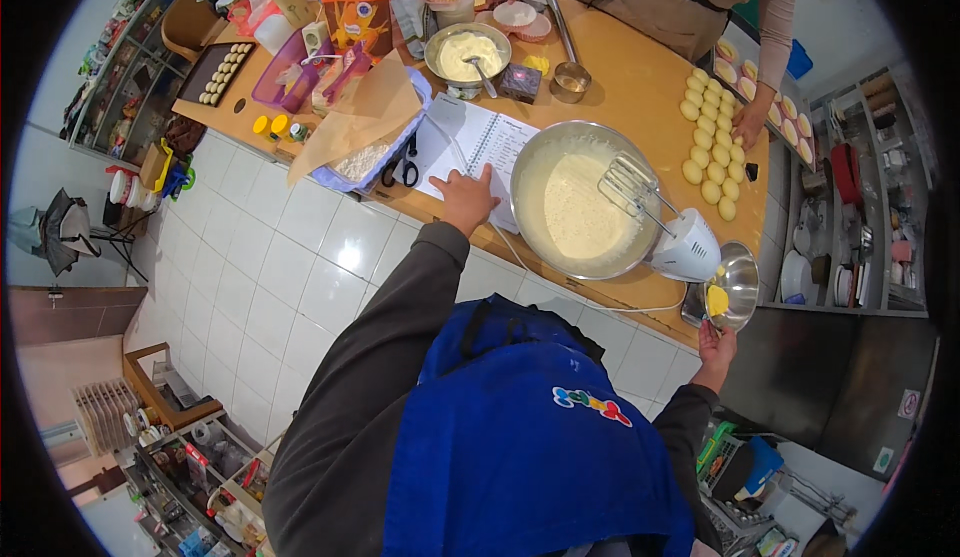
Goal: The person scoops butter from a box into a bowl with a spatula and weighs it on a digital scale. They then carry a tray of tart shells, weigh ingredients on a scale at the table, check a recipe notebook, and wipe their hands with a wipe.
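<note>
My left hand [466, 200] rests on the lower part of an open spiral notebook [459, 139], its fingers apart and holding nothing. At the table's right front edge, my right hand [715, 349] is closed round a thin-handled utensil whose yellow end [717, 300] sits in a small metal bowl [740, 282]. I cannot make out whether that yellow is paste or the utensil itself. Between my hands stands a large metal bowl [530, 202] of pale batter [590, 207]. A white hand mixer [686, 247] leans on its right rim, with its beaters [630, 185] over the batter.
Rows of pale dough balls [712, 147] lie at the right, touched by another person's hand [750, 122]. Behind the notebook are a bowl of cream [436, 57] with a spoon and a metal measuring cup [570, 82]. A lilac tub [340, 179] and black scissors [402, 170] lie left. The mixer cord [560, 292] droops along the front edge.
</note>
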Demonstrator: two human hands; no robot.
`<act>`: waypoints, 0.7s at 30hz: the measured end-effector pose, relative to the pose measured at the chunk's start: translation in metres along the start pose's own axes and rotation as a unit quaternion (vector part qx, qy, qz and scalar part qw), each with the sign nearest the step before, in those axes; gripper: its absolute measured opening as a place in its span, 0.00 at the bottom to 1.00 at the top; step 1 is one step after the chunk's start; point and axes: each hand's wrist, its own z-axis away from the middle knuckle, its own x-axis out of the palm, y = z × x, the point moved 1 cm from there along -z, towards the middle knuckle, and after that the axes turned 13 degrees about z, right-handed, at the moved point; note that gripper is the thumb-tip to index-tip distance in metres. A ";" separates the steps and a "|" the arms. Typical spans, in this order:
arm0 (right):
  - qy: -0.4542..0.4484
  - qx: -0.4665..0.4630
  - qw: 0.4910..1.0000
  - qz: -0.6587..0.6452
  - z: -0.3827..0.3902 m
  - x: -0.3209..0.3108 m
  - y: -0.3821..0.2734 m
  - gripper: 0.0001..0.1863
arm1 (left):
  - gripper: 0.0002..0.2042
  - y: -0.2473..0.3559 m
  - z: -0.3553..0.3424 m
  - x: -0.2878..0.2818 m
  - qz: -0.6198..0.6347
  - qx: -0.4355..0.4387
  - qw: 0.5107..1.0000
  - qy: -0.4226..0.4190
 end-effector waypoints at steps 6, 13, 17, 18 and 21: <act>-0.007 0.001 1.000 0.010 -0.006 -0.003 0.002 0.17 | 0.32 0.001 0.001 -0.001 0.000 -0.002 1.000 -0.001; -0.005 -0.006 1.000 -0.006 0.000 0.002 0.008 0.17 | 0.32 0.001 0.003 -0.004 0.005 -0.002 1.000 -0.004; -0.017 -0.059 0.998 0.010 0.001 0.005 0.014 0.17 | 0.34 -0.002 -0.002 0.006 0.017 0.015 0.999 0.030; -0.029 -0.064 0.997 -0.028 -0.002 0.001 0.016 0.17 | 0.35 -0.005 -0.003 0.009 0.022 0.025 0.999 0.033; -0.077 -0.046 0.996 -0.012 -0.014 -0.001 0.017 0.16 | 0.35 -0.005 -0.008 0.011 0.022 0.017 1.000 -0.007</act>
